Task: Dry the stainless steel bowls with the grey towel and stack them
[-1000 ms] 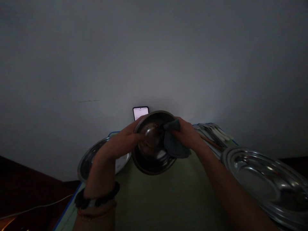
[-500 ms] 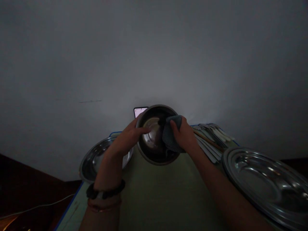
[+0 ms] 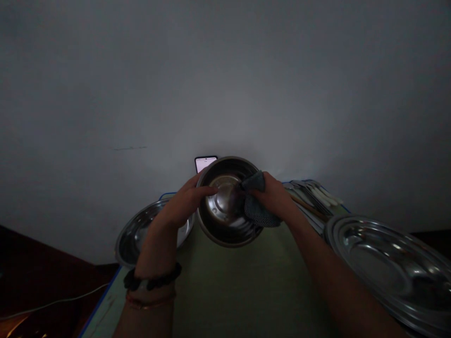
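Note:
A steel bowl (image 3: 225, 225) is held up over the table, tilted with its inside facing me. My left hand (image 3: 185, 203) grips its left rim, thumb lying inside the bowl. My right hand (image 3: 276, 199) is closed on a dark grey cloth (image 3: 259, 213) pressed against the bowl's right inner wall, part of the cloth hanging over the rim. Bead bracelets circle my left wrist.
A steel plate (image 3: 141, 232) lies at the table's left edge and a larger steel plate (image 3: 387, 263) at the right. Several utensils (image 3: 313, 195) lie behind my right hand. A lit phone (image 3: 205, 163) leans against the wall. The green table (image 3: 239, 291) has a blue edge.
The bowl rose and tilted more toward me, then came down slightly. The cloth in my right hand shifted along the right inner wall.

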Demonstrator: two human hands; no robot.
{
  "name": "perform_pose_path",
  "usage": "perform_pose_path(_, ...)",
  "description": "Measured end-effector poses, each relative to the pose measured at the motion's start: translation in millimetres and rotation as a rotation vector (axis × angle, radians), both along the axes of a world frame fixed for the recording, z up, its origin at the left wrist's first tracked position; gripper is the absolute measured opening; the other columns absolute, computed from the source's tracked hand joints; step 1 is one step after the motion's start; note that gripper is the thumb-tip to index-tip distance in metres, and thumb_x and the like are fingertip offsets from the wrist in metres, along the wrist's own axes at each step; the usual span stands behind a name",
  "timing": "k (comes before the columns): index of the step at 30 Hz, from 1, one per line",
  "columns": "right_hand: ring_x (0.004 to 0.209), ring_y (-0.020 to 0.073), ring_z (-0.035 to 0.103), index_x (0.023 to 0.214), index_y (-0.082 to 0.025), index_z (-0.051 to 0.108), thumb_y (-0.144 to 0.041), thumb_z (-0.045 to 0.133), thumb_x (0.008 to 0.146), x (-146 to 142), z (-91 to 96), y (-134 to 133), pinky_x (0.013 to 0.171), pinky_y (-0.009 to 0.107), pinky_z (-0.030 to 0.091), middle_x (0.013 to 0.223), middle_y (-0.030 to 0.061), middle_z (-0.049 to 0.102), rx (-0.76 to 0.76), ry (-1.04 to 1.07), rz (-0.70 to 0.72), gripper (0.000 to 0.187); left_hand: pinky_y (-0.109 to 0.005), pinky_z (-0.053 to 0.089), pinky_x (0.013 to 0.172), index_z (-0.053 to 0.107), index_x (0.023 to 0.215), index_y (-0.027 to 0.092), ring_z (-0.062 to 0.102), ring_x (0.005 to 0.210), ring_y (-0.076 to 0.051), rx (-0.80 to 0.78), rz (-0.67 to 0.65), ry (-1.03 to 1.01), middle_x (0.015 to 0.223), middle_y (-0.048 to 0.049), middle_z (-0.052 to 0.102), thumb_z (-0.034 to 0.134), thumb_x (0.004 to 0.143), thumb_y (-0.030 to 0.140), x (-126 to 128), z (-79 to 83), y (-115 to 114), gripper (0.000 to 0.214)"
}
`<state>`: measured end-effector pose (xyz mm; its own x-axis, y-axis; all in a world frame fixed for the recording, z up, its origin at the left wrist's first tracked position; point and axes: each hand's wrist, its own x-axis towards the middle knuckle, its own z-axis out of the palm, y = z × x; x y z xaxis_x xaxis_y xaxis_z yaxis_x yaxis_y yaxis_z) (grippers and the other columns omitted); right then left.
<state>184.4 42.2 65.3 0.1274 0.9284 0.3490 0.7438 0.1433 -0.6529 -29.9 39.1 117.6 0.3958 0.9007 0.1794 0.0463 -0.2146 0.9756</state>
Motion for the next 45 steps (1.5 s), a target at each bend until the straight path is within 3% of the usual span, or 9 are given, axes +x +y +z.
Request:
perform_pose_path(8,0.096,0.0257,0.061,0.101,-0.015,0.056,-0.019,0.061,0.076,11.9,8.0,-1.4,0.077,0.034,0.044,0.103,0.0134,0.067,-0.034,-0.082,0.082,0.026,-0.046,0.046,0.096,0.052,0.133,0.025,0.063,0.104,-0.031,-0.05,-0.005,0.06,0.109,-0.0037,0.071,0.066,0.071,0.023,-2.8,0.1,-2.0,0.063)
perform_pose_path(13,0.093,0.0241,0.063,0.094,-0.016,0.063,-0.02,0.061,0.079,6.3,15.0,-8.1,0.077,0.033,0.044,0.1,0.0109,0.07,-0.118,-0.193,0.216,0.016,-0.043,0.037,0.105,0.057,0.128,0.026,0.054,0.118,-0.031,-0.038,-0.072,0.334,0.122,-0.0014,0.066,0.064,0.065,0.018,-12.2,4.0,-6.2,0.064)
perform_pose_path(16,0.093,0.0223,0.064,0.093,-0.017,0.065,-0.017,0.058,0.081,-1.4,19.5,-16.1,0.078,0.031,0.044,0.099,0.0092,0.071,-0.155,-0.272,0.347,0.014,-0.042,0.04,0.102,0.062,0.122,0.027,0.057,0.113,-0.03,-0.061,-0.129,0.51,0.119,-0.0003,0.068,0.06,0.064,0.018,-11.2,9.8,-10.8,0.059)
perform_pose_path(19,0.092,0.0236,0.064,0.092,-0.015,0.066,-0.017,0.058,0.081,-6.2,22.6,-20.1,0.077,0.032,0.044,0.098,0.0113,0.071,-0.174,-0.338,0.367,0.014,-0.04,0.041,0.101,0.063,0.12,0.025,0.059,0.11,-0.029,-0.074,-0.201,0.581,0.119,-0.0013,0.068,0.058,0.07,0.023,-6.4,14.3,-13.5,0.051)
perform_pose_path(25,0.086,0.0251,0.065,0.086,-0.017,0.067,-0.021,0.054,0.082,5.2,15.1,-6.9,0.074,0.036,0.046,0.091,0.0108,0.072,-0.042,-0.189,0.157,0.014,-0.043,0.036,0.106,0.035,0.143,0.025,0.05,0.124,-0.029,0.111,-0.041,0.413,0.138,-0.0081,0.054,0.06,0.082,0.042,-1.8,9.8,-8.5,0.068)
perform_pose_path(31,0.082,0.0253,0.066,0.081,-0.018,0.068,-0.037,0.057,0.076,5.4,-2.8,8.9,0.07,0.038,0.049,0.082,0.0068,0.071,0.124,0.432,0.002,0.021,-0.042,0.031,0.111,0.033,0.144,0.03,0.041,0.132,-0.028,0.399,0.046,0.081,0.146,-0.0038,0.045,0.068,0.078,0.033,0.7,2.7,-0.6,0.074)
perform_pose_path(36,0.08,0.0223,0.067,0.084,-0.016,0.067,-0.039,0.065,0.067,-3.1,-10.4,13.2,0.074,0.038,0.051,0.084,0.0069,0.072,0.075,0.917,0.08,0.028,-0.042,0.024,0.115,0.024,0.147,0.033,0.032,0.139,-0.026,0.516,0.029,0.014,0.153,-0.0009,0.034,0.064,0.082,0.028,5.7,-3.3,2.9,0.076)
perform_pose_path(39,0.078,0.0215,0.067,0.082,-0.016,0.067,-0.035,0.066,0.066,-2.4,-9.7,11.7,0.074,0.038,0.051,0.084,0.0067,0.072,0.017,0.882,0.096,0.025,-0.04,0.019,0.117,0.029,0.146,0.031,0.031,0.14,-0.024,0.539,0.005,-0.006,0.152,0.0002,0.036,0.057,0.087,0.025,7.2,-3.5,3.3,0.066)
perform_pose_path(45,0.078,0.0227,0.066,0.081,-0.017,0.068,-0.027,0.062,0.072,1.6,-3.9,8.5,0.069,0.036,0.049,0.082,0.007,0.072,0.033,0.439,0.085,0.016,-0.043,0.025,0.115,0.038,0.143,0.027,0.038,0.135,-0.028,0.38,-0.086,0.046,0.146,-0.0012,0.046,0.06,0.075,0.01,-7.4,3.7,1.7,0.073)
